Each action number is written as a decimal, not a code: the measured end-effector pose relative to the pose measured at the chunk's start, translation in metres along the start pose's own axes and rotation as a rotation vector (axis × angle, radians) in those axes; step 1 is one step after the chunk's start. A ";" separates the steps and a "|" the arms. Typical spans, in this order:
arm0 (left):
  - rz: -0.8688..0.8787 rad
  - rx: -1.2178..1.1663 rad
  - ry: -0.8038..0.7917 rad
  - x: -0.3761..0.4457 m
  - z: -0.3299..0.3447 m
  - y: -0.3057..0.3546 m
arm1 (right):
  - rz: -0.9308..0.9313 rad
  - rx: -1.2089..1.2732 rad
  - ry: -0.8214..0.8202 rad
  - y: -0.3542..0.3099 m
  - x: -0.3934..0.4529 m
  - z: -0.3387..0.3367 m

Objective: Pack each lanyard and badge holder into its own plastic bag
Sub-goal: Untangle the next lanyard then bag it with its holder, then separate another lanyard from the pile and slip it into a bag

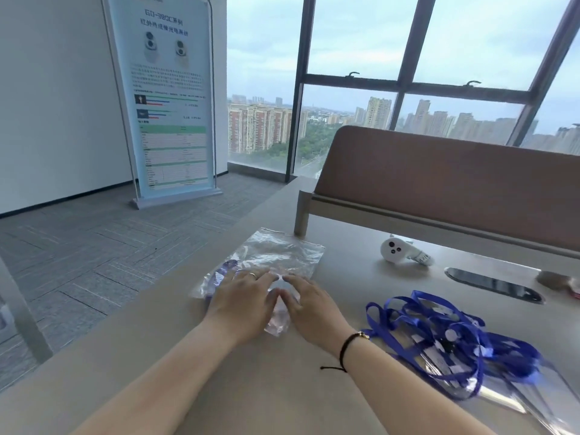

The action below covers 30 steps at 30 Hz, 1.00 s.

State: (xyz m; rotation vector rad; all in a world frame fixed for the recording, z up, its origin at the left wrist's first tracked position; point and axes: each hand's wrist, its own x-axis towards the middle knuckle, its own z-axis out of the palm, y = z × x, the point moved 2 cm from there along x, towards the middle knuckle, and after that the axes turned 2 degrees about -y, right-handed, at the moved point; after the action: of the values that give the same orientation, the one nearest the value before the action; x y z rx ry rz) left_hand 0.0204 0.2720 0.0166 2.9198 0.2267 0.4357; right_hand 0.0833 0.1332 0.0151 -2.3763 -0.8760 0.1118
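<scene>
Here both hands, the left hand (243,298) and right hand (309,304), press flat with fingers apart on the plastic bag (276,262) at frame centre, probably to flatten it around the lanyard (224,271) inside; the lanyard pile (445,340) waits lower right on the tabletop (266,387).

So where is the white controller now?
In the head view, the white controller lies on the table, right of the plastic bag.

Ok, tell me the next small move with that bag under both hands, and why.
Probably smooth the clear plastic bag flat and close its mouth. Both the left hand and right hand lie on it with fingers fairly straight, and a blue lanyard already shows through the plastic at the left side. The tangled pile of blue lanyards and badge holders still waits on the table.
</scene>
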 end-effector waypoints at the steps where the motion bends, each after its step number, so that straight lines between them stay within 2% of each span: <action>1: 0.028 -0.059 0.038 -0.005 -0.005 0.016 | -0.007 0.024 0.028 0.002 -0.015 -0.011; 6: 0.101 -0.255 0.048 -0.027 -0.022 0.106 | -0.031 0.064 0.128 0.033 -0.108 -0.084; 12: 0.259 -0.441 -0.074 -0.056 -0.004 0.213 | 0.215 -0.046 0.409 0.116 -0.211 -0.170; 14: 0.286 -0.466 -0.094 -0.064 0.006 0.241 | 0.296 -0.063 0.459 0.142 -0.240 -0.183; 22: 0.323 -0.434 -0.076 -0.064 0.039 0.305 | 0.446 -0.136 0.452 0.203 -0.278 -0.179; 30: 0.289 -0.625 0.069 -0.065 0.062 0.289 | 0.379 -0.275 0.381 0.213 -0.278 -0.159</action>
State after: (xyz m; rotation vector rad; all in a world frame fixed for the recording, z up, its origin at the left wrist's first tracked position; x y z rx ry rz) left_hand 0.0136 -0.0297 -0.0017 2.3225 -0.2818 0.5335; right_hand 0.0308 -0.2469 -0.0080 -2.6693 -0.2701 -0.3229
